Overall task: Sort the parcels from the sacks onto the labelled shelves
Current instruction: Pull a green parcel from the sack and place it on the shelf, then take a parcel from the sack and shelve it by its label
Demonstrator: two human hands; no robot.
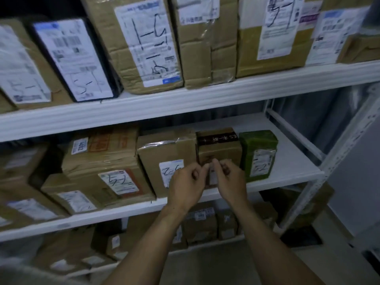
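Observation:
My left hand [186, 185] and my right hand [231, 181] meet in front of the middle shelf [292, 161]. Between their fingertips both pinch a small pale object [213, 175]; what it is I cannot tell. Right behind the hands stands a small brown box with dark printed tape [219, 148], its front partly hidden by my fingers. To its left is a cardboard box with a handwritten white label [164, 151]. To its right a green wrapped parcel [258, 153] stands upright with a marked label.
The upper shelf [185, 103] carries several large labelled cartons and a black box [72, 58]. More stacked cartons [98, 161] fill the middle shelf's left side. Bare shelf lies right of the green parcel. The lower shelf [201, 225] holds small boxes. A white upright post [308, 194] stands at the right.

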